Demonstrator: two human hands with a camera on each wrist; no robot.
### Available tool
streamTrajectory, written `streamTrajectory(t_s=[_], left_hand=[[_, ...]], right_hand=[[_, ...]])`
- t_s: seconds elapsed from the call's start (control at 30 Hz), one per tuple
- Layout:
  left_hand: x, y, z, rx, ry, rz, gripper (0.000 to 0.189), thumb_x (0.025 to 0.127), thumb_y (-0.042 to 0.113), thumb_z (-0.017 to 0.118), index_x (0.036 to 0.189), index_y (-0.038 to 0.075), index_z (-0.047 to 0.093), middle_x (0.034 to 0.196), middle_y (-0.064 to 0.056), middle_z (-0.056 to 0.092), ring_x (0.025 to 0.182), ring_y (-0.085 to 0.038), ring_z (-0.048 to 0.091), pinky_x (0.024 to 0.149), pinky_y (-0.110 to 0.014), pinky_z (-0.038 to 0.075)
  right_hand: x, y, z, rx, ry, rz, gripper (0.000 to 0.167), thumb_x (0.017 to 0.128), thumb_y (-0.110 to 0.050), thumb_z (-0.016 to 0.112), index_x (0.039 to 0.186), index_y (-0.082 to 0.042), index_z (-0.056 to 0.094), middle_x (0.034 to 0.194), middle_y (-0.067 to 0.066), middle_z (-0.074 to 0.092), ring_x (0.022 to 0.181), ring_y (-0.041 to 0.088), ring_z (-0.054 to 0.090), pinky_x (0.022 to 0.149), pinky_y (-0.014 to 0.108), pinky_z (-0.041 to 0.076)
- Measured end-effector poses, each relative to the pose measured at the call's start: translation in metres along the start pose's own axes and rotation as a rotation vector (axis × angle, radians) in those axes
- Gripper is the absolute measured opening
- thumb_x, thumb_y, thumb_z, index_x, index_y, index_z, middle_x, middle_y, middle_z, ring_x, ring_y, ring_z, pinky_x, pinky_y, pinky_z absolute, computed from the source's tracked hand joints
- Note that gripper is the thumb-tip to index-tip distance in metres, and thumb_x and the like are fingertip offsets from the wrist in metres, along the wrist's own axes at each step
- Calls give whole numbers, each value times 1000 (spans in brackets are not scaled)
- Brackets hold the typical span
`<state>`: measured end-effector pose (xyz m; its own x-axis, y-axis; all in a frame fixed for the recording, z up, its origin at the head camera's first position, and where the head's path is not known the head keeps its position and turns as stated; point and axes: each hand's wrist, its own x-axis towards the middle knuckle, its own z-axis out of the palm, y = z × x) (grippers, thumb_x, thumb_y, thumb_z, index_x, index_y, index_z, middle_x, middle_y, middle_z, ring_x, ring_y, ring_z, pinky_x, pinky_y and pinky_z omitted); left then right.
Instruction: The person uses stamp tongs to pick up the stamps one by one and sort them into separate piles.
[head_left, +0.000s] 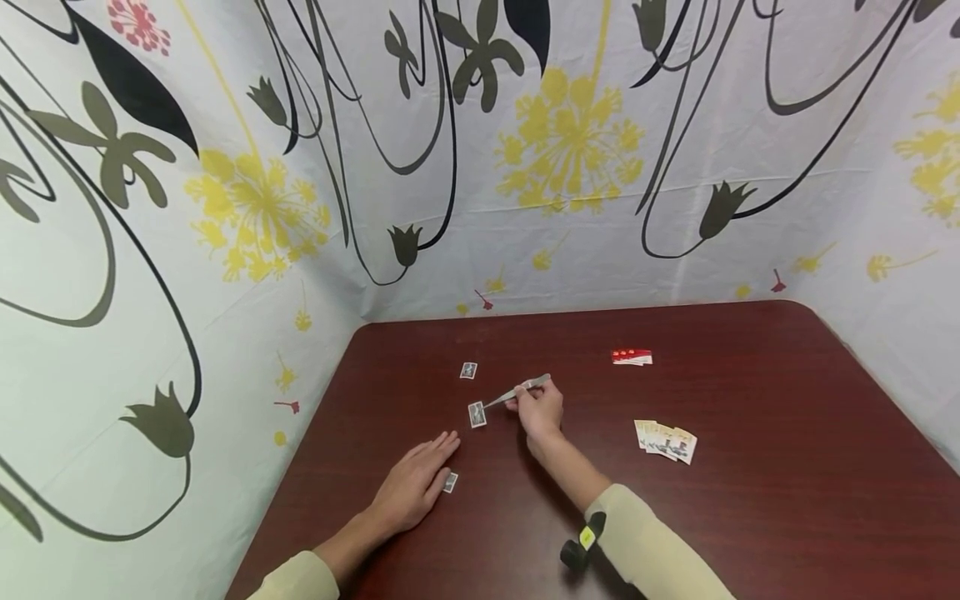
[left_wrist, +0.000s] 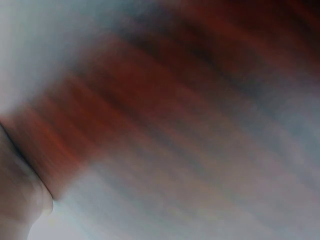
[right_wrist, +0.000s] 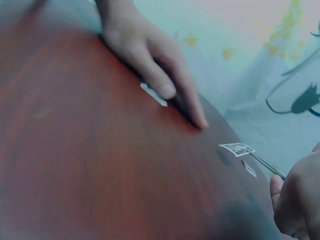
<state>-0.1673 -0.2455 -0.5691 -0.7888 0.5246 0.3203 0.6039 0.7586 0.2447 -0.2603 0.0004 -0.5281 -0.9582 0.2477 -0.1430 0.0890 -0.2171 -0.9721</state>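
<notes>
My right hand [head_left: 542, 410] pinches a pair of tweezers [head_left: 517, 390], whose tips point left. At the tips is a small grey stamp [head_left: 477, 414] with a white border; in the right wrist view the gripped stamp [right_wrist: 237, 148] shows raised off the table, slightly bowed. My left hand [head_left: 412, 483] lies on the table with fingers extended, partly covering another grey stamp [head_left: 451, 482] near the thumb. A third grey stamp [head_left: 468, 370] lies farther back. The left wrist view is mostly blurred, with only part of a hand at its lower left.
On the right side of the dark red table [head_left: 757, 383] lies a fanned group of pale yellowish stamps [head_left: 666, 441]. Behind it is a small overlapping stack of red and white stamps [head_left: 632, 357]. A flower-patterned cloth [head_left: 450, 267] hangs along the table's back and left edges.
</notes>
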Motion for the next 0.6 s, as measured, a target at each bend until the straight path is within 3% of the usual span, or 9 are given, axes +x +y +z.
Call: streamTrajectory(t_s=[0.33,0.6], left_hand=[[-1,-2,0,7,-31,-13,50,108,17,60,157,5,52,161,-9,51,150,-26,46,120,-50,41],[-1,-2,0,13,-38,-16,50,109,18,60,157,6,53,161,-7,51,151,-23,45,120,-49,40]], right_hand=[[38,-9,18,134,137,55,9,96,11,63,104,8,60,86,15,71,55,11,70,68,34,66],[55,-13,29,102,207,126,5,99,4,64,103,2,63,104,24,73,64,17,76,83,41,65]])
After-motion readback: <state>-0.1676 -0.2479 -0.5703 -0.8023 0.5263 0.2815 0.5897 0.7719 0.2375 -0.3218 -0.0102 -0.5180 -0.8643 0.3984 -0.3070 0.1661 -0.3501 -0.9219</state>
